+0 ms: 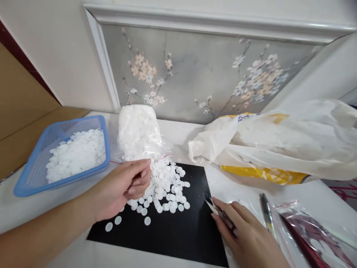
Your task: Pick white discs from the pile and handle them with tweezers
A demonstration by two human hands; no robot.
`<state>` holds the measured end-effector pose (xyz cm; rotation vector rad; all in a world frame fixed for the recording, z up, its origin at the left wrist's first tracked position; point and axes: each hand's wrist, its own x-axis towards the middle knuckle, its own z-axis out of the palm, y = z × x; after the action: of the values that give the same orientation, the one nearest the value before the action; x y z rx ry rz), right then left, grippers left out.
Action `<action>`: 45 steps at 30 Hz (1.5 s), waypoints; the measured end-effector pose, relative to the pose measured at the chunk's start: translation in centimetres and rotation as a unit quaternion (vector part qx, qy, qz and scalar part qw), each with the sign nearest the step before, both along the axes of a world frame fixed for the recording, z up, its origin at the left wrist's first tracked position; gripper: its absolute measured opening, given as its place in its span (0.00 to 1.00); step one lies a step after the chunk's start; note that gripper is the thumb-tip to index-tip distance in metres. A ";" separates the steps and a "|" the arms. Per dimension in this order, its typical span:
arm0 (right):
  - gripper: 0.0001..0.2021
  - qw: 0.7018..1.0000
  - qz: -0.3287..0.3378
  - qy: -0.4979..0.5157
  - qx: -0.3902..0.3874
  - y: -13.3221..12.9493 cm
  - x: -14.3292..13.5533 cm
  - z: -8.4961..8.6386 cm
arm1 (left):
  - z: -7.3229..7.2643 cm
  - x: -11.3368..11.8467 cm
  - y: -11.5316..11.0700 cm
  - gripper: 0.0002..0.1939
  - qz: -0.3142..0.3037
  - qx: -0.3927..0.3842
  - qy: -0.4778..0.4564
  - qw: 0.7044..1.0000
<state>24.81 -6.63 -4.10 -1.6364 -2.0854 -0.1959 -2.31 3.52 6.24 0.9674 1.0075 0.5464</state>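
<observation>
Basket (107,149) holds heaped white discs (79,156) | loose discs (170,197) remain on black mat (178,238) | left hand (126,186) curled closed, contents unclear | right hand (242,230) grips pointed tool (228,222)

No word, brand or number is showing clearly enough to read. At three o'clock, a crumpled white plastic bag with yellow bands (279,147) is bearing small blue lettering (244,117), creased and blurred. Between three and four o'clock, pinkish-red strokes (347,192) are running out of view, indecipherable.
</observation>
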 end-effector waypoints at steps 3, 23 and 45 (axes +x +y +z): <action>0.15 1.000 0.008 -0.022 -0.008 0.1 0.0 -0.1 | -1.1 -1.6 -0.4 0.23 0.020 -0.054 -0.013 0.998; 0.05 0.985 0.146 0.051 -0.075 3.2 -8.8 3.0 | -3.2 -4.5 -1.0 0.11 -0.020 -0.024 0.043 0.999; 0.12 0.692 0.058 0.563 -0.448 3.7 -11.4 3.7 | -5.0 -2.1 -3.0 0.06 -0.026 0.140 0.119 0.983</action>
<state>13.38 -2.93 -0.45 -1.3507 -1.2005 1.6797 -4.46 0.56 1.20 1.3291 1.1335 0.5468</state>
